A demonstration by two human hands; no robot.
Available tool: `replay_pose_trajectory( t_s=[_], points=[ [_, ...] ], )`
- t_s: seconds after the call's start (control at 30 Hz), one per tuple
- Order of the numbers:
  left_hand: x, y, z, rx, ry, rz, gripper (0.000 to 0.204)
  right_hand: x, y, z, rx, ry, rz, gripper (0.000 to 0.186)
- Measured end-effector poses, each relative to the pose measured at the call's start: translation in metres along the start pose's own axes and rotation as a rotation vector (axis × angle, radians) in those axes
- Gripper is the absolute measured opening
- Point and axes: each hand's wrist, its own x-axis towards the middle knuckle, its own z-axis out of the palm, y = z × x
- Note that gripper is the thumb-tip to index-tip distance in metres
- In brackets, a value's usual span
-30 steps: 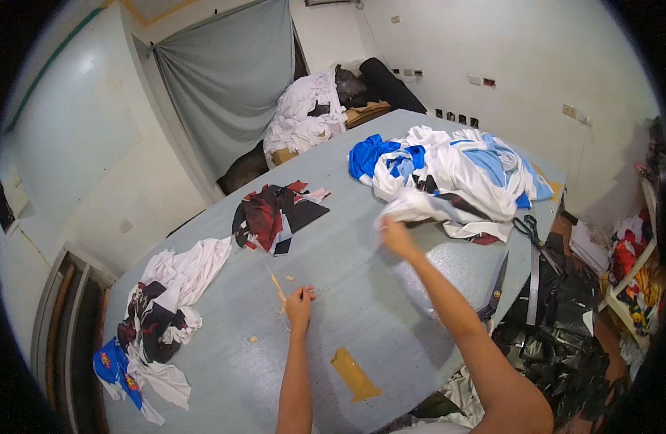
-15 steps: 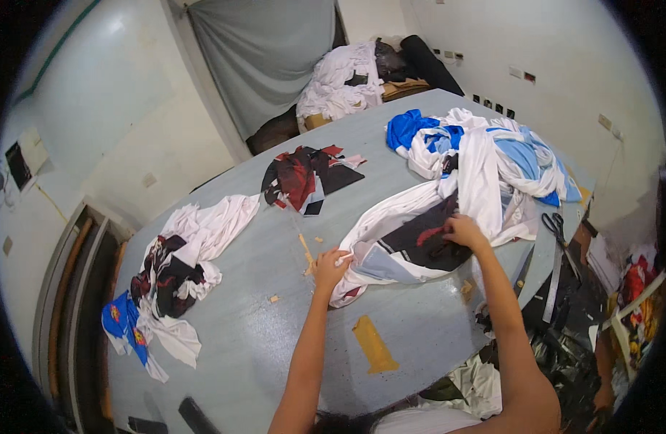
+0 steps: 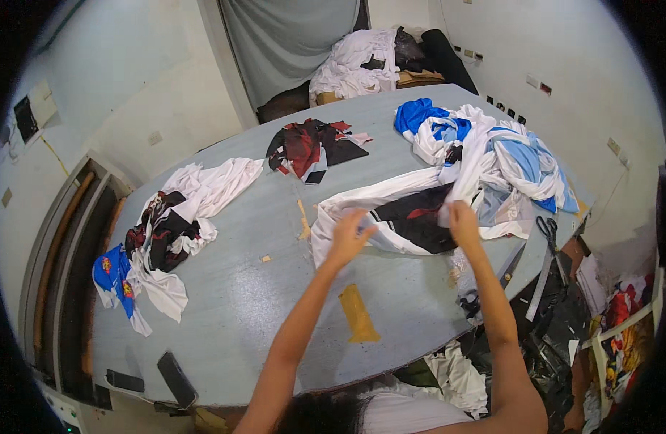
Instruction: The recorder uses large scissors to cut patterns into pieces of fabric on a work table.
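A long white cloth with a black and red panel [image 3: 417, 220] lies spread across the middle right of the table. At its left end is my left hand [image 3: 349, 239], fingers apart and slightly blurred, over the cloth's near edge. My right hand [image 3: 463, 224] is closed at the panel's right end, pinching the cloth; its fingertips are partly hidden. Beyond it the cloth runs into a heap of white, light blue and bright blue fabric [image 3: 524, 155].
Dark red and black scraps [image 3: 311, 148] lie at the table's far middle. A white, black and blue fabric pile [image 3: 195, 192] is on the left. Black-handled scissors [image 3: 548, 235] and a metal ruler [image 3: 539, 286] lie at the right edge. Yellow tape [image 3: 358, 315] sticks to the tabletop nearby.
The cloth's left end has shifted up and left, and its front edge is folded differently. My left hand has come off its pinch and opened. The view has tilted slightly.
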Motion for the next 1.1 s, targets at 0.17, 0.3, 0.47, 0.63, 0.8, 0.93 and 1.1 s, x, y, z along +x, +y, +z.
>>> replay_pose_trajectory(
  t_s=[0.17, 0.3, 0.47, 0.63, 0.8, 0.93, 1.1],
  points=[
    [0.025, 0.083, 0.003, -1.433, -0.356, -0.696, 0.067, -0.086, -0.185, -0.029, 0.576, -0.794, -0.353, 0.013],
    [0.019, 0.117, -0.038, -0.224, -1.026, -0.358, 0.056, -0.12, -0.235, -0.052, 0.659, -1.21, -0.953, 0.017],
    [-0.012, 0.118, -0.149, -0.306, -1.128, 0.027, 0.034, -0.073, -0.182, -0.075, 0.81, -1.146, -0.244, 0.035],
    [-0.072, 0.03, -0.283, -0.586, -0.346, -0.176, 0.029, -0.054, -0.125, -0.027, 0.255, -0.396, -0.232, 0.083],
    [-0.122, -0.055, -0.3, 0.177, -0.087, -0.939, 0.044, -0.064, -0.081, 0.017, 0.077, -0.755, -0.164, 0.079],
    [-0.14, -0.054, -0.266, 0.059, 0.087, -0.986, 0.055, -0.029, -0.067, -0.004, 0.38, -0.895, -0.214, 0.078],
    [-0.084, -0.001, -0.169, -0.026, -0.153, -0.487, 0.072, -0.001, -0.115, -0.004, 0.295, -0.674, 0.116, 0.077]
  ],
)
